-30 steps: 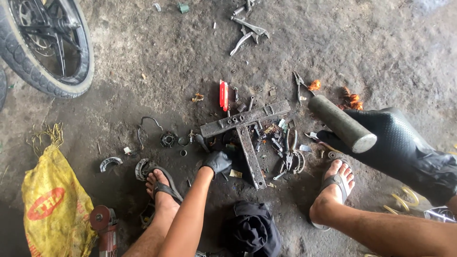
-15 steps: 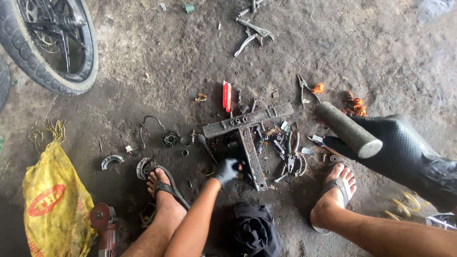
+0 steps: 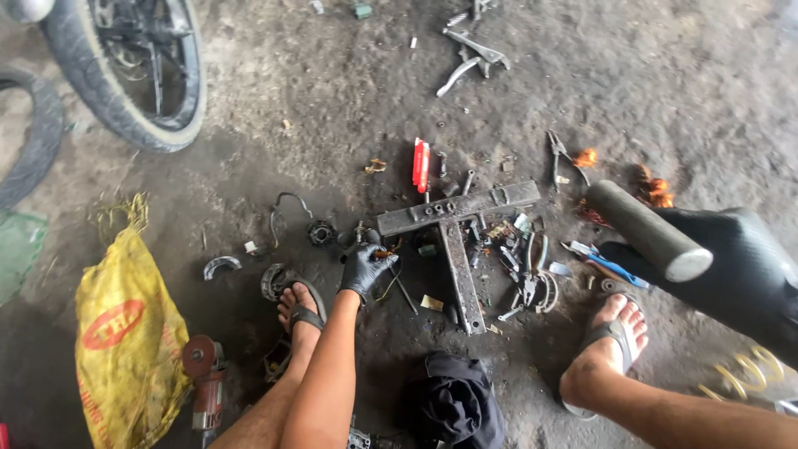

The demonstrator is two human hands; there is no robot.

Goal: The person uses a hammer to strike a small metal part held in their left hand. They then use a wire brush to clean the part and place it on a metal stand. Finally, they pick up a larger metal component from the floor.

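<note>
Left hand (image 3: 364,268) hides the small part it grips; wheel (image 3: 133,75) and yellow sack (image 3: 125,333) cut off by frame edges.

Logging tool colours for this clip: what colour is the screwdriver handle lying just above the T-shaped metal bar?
Red, seen in the head view: screwdriver handle.

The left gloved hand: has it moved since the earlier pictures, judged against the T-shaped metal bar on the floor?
Yes. The left hand sat against the T-shaped metal bar's stem earlier; now it is further left, clear of the stem, closing on a small part.
</note>
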